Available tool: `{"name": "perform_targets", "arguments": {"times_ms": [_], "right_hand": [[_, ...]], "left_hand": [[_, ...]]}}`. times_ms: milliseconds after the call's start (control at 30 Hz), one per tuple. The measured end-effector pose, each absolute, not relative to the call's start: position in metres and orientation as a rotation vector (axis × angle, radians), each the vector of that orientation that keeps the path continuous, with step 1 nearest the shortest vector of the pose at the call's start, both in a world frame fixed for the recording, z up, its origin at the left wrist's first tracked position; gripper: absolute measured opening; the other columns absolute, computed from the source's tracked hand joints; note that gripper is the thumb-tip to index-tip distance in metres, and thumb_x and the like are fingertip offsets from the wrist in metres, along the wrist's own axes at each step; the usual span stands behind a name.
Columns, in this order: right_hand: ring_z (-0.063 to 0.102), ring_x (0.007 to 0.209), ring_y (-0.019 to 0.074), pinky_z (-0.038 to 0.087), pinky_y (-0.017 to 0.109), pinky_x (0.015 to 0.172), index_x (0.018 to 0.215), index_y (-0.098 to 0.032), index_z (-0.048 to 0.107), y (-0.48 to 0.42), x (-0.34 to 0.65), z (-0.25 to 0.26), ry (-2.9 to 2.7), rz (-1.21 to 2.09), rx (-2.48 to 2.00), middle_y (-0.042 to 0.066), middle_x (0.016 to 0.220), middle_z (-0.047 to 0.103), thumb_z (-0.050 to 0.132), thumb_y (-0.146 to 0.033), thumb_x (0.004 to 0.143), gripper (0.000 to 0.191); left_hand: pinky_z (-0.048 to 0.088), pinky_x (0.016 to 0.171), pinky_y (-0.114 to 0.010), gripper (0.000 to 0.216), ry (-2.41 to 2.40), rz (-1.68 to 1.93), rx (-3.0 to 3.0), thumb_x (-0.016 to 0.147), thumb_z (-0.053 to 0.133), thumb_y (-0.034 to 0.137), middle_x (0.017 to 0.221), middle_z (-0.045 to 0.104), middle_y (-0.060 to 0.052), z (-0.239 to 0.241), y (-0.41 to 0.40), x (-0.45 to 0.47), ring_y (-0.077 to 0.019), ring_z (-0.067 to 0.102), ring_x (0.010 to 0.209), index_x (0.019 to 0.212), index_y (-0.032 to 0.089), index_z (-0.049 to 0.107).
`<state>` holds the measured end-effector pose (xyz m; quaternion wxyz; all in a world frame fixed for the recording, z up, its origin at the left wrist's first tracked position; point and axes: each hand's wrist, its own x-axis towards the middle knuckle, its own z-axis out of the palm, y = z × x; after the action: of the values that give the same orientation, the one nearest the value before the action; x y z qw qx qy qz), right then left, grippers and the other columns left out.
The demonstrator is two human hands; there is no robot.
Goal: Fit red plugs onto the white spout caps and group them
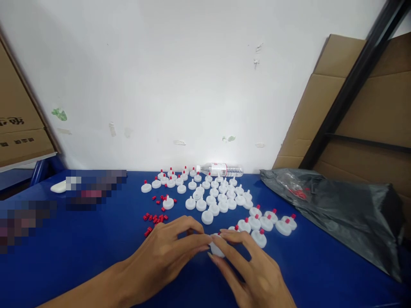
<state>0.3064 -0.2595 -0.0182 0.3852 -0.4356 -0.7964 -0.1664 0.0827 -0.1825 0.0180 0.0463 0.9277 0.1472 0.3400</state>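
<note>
White cap (217,250) — held between left hand (168,243) and right hand (255,269)

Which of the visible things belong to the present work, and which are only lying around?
Work in hand:
white lid at the fingertips of the left hand and right hand
other spouted lids, some red-tipped
loose red caps

Apparently just lying about:
clear bottle
leaning cardboard
white object at left

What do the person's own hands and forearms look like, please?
The left hand and right hand are bare, with slender fingers and no gloves or rings visible. The left forearm shows no sleeve or watch; the right forearm is out of view.
</note>
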Motion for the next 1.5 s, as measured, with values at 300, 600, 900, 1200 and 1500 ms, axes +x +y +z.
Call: {"name": "perform_targets", "arguments": {"times_ms": [300, 600, 900, 1200, 1500], "right_hand": [[0.073, 0.102, 0.0178, 0.062, 0.026, 0.089, 0.114, -0.018, 0.061, -0.266, 0.304, -0.009, -1.971, -0.297, -1.011, 0.011, 0.112, 0.070, 0.063, -0.010, 0.094, 0.021], [0.071, 0.112, 0.0146, 0.052, 0.020, 0.104, 0.108, -0.019, 0.059, -0.268, 0.302, -0.006, -2.030, -0.335, -0.896, 0.003, 0.107, 0.078, 0.056, -0.018, 0.102, 0.007], [0.074, 0.102, 0.0183, 0.062, 0.028, 0.090, 0.118, -0.022, 0.059, -0.266, 0.300, -0.001, -1.968, -0.408, -0.996, 0.005, 0.116, 0.077, 0.059, -0.039, 0.100, 0.025], [0.066, 0.117, 0.0307, 0.060, 0.050, 0.093, 0.119, -0.024, 0.066, -0.261, 0.305, -0.004, -2.055, -0.449, -1.257, 0.008, 0.124, 0.072, 0.057, -0.027, 0.097, 0.023], [0.055, 0.133, 0.0311, 0.056, 0.052, 0.101, 0.143, -0.026, 0.055, -0.256, 0.298, 0.003, -2.384, -0.591, -1.139, 0.003, 0.148, 0.056, 0.053, -0.055, 0.099, 0.052]], "left_hand": [[0.051, 0.069, -0.021, 0.019, 0.445, 1.081, 2.792, 0.106, 0.050, 0.028, 0.099, 0.071, -0.002, 0.015, -0.183, 0.088, -0.0127, 0.067, 0.083, 0.121, 0.022, 0.061], [0.036, 0.053, -0.028, 0.036, 0.423, 0.928, 2.876, 0.110, 0.028, 0.022, 0.074, 0.062, 0.000, 0.025, -0.194, 0.088, -0.0144, 0.055, 0.065, 0.090, 0.018, 0.058], [0.036, 0.059, -0.029, 0.015, 0.447, 0.924, 2.860, 0.099, 0.045, 0.016, 0.077, 0.059, 0.000, 0.031, -0.187, 0.084, -0.0149, 0.055, 0.069, 0.088, 0.019, 0.054], [0.034, 0.061, -0.032, 0.013, 0.847, 0.513, 2.956, 0.094, 0.050, 0.022, 0.081, 0.058, -0.003, 0.029, -0.164, 0.077, -0.0207, 0.054, 0.080, 0.081, 0.019, 0.055], [0.037, 0.065, -0.032, 0.018, 0.856, 0.573, 2.976, 0.098, 0.043, 0.018, 0.089, 0.063, -0.005, 0.039, -0.158, 0.071, -0.0217, 0.055, 0.087, 0.095, 0.019, 0.061]]}}
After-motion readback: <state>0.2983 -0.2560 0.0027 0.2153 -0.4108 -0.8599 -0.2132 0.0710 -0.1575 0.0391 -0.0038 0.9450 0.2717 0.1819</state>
